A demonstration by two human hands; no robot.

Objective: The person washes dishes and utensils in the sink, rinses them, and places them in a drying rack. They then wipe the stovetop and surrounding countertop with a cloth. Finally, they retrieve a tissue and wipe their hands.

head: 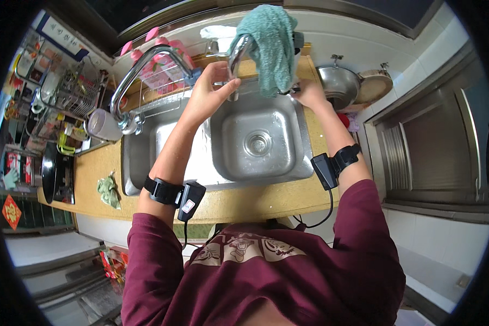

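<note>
A teal towel (pixel 273 49) hangs draped over a second faucet at the back of the sink, hiding most of it. The chrome spout (pixel 240 49) of that faucet curves out from under the towel's left side. My left hand (pixel 214 83) has its thumb and fingers around the lower end of the spout. On the other side, my right hand (pixel 311 93) reaches behind the towel near the back right corner of the sink. Its fingers are partly hidden, so what they hold cannot be seen. Below lies the right basin (pixel 256 169) of the steel double sink, with a drain strainer (pixel 257 143).
A chrome gooseneck faucet (pixel 120 87) and wire rack (pixel 163 100) stand at left. A green cloth (pixel 108 191) lies on the yellow countertop (pixel 244 203). Left are crowded shelves (pixel 69 106) and a black pan (pixel 49 173). A steel pan (pixel 340 83) and wooden board (pixel 375 84) hang at right.
</note>
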